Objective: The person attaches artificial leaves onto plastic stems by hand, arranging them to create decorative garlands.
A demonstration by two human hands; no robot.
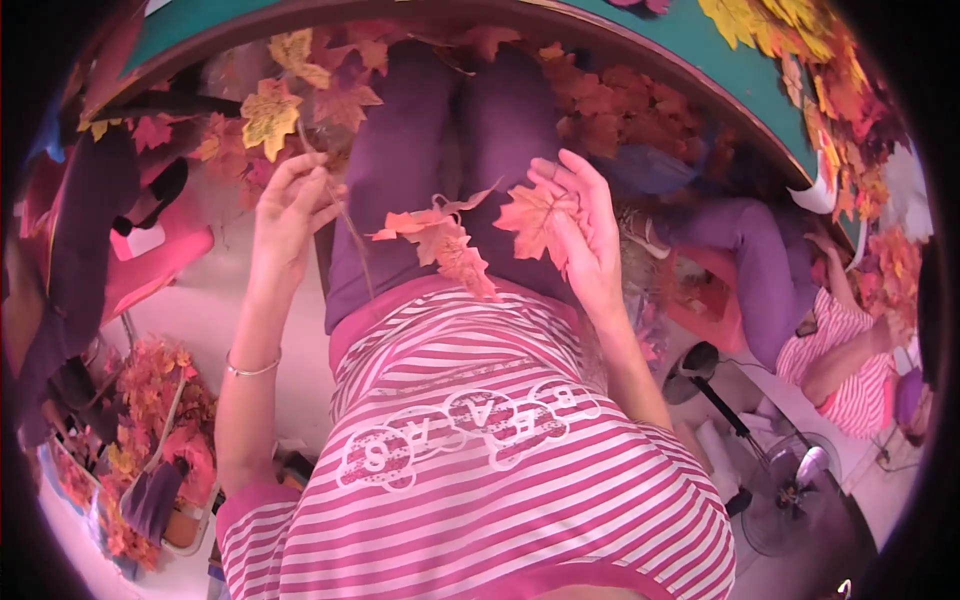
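Observation:
My left hand (292, 205) is raised over my lap, its fingertips pinched on a thin brown stem (352, 232) that hangs down toward my shirt. Close above that hand is a yellow artificial maple leaf (270, 116); whether it joins the stem I cannot tell. An orange maple leaf (538, 219) is held between the thumb and fingers of my right hand (588, 232). Between the hands, over my thighs, more orange leaves (440, 240) hang or lie; their link to either hand is unclear.
A green-topped table (745, 85) curves across the far side, with yellow leaves (765, 22) on it. Orange leaves (625, 110) are heaped beyond my knees. At right sits another person in a striped shirt (840, 365), near a standing fan (790, 490). Leaf bunches (150, 400) fill the lower left.

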